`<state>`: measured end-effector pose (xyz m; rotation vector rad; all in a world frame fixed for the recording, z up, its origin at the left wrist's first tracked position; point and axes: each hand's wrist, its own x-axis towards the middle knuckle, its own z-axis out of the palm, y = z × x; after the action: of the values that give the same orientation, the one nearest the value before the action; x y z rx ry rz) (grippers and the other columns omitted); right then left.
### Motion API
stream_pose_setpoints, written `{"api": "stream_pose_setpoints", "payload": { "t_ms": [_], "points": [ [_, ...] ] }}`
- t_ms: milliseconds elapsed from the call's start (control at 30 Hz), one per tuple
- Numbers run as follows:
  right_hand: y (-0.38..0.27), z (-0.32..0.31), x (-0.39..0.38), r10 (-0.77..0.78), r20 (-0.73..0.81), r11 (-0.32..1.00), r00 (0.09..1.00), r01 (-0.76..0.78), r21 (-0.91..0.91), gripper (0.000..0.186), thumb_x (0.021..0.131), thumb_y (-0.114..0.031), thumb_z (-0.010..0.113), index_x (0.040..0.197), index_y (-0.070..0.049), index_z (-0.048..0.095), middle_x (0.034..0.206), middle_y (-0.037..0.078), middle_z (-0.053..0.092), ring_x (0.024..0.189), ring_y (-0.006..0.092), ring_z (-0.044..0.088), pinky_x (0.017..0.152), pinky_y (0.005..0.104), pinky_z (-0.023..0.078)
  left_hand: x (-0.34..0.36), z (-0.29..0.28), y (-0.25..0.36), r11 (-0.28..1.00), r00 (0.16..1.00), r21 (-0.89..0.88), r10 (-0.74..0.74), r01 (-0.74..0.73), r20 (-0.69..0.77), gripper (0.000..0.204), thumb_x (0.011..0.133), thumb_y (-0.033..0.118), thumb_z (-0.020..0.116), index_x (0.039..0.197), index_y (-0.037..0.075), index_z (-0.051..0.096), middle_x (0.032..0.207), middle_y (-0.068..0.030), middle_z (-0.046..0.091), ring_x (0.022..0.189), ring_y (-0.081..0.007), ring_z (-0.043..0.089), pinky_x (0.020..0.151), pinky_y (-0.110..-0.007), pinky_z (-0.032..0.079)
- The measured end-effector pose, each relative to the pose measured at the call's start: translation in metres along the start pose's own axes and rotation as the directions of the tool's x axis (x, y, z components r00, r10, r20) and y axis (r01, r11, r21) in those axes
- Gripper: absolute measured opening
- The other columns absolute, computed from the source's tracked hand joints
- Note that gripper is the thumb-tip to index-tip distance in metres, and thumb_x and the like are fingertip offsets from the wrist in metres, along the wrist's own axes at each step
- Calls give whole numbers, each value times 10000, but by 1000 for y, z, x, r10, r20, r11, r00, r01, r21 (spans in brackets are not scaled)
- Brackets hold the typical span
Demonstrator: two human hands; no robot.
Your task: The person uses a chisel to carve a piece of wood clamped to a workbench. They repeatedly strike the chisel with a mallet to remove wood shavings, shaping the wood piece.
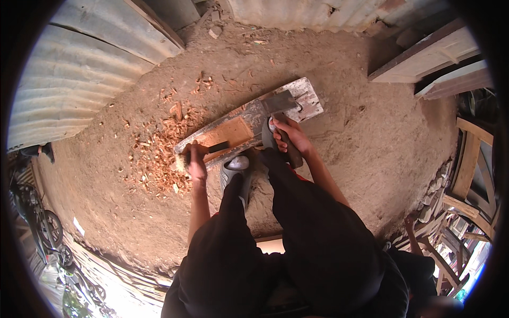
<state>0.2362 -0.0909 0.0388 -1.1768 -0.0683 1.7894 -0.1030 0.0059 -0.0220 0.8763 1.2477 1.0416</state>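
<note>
A long, worn wooden board (308, 99) lies slantwise on the ground before my feet, with a rectangular hollow of fresh orange-brown wood (236, 133) cut into it. My left hand (196, 161) is closed round what looks like a chisel (218, 147), its dark, narrow end over the hollow. A pale, frayed end (182, 161) sticks out on the hand's other side. In my right hand (289, 133) is the brown handle of what appears to be a hatchet. The broad, dark head of the hatchet (281, 101) lies over the board's right part.
Wood chips (172, 130) are heaped around the board's left end. My shoe (237, 163) stands against its near edge. Corrugated sheets (87, 79) rise at the far left. Wooden frames (472, 164) stand at the right; a motorbike (42, 222) is at the left.
</note>
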Motion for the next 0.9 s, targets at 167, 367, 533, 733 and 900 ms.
{"api": "stream_pose_setpoints", "payload": {
  "t_ms": [167,367,533,733,900],
  "points": [
    [1,1,0,-9,-16,1000,1000,9,-2,332,1029,-345,686,1199,-94,550,750,35,521,496,125,465,441,317,405,12,-25,24,946,978,258,174,-199,115,330,1077,194,617,777,102,513,693,-1,545,708,-86,496,616,-296,380],
    [1,1,1,-12,-39,1000,999,11,-20,316,1051,-354,655,1218,-103,560,747,32,513,473,121,441,424,312,382,2,46,32,951,997,-309,41,-18,69,321,1082,273,627,833,98,527,685,-32,556,654,-139,501,686,-326,451],
    [2,1,4,-5,-26,1000,1000,4,-29,305,1076,-356,614,1238,-104,561,747,29,505,462,118,425,419,305,374,5,17,7,976,998,-220,-19,5,-61,398,1073,183,538,684,123,476,583,-5,440,569,-130,419,628,-340,440],
    [1,-4,2,-3,-2,1000,1000,3,-18,331,1047,-342,658,1219,-87,536,755,39,516,497,126,465,439,318,405,11,-52,31,984,975,123,150,-131,-166,391,1029,176,568,660,146,441,570,32,403,537,-102,366,542,-306,346],
    [0,1,1,-29,9,999,1000,30,-26,347,1044,-352,662,1219,-81,535,755,38,516,500,123,466,444,312,407,6,-59,30,865,933,366,357,-344,33,352,1095,248,541,770,130,477,652,8,502,620,-108,438,595,-310,370]
  ]
}}
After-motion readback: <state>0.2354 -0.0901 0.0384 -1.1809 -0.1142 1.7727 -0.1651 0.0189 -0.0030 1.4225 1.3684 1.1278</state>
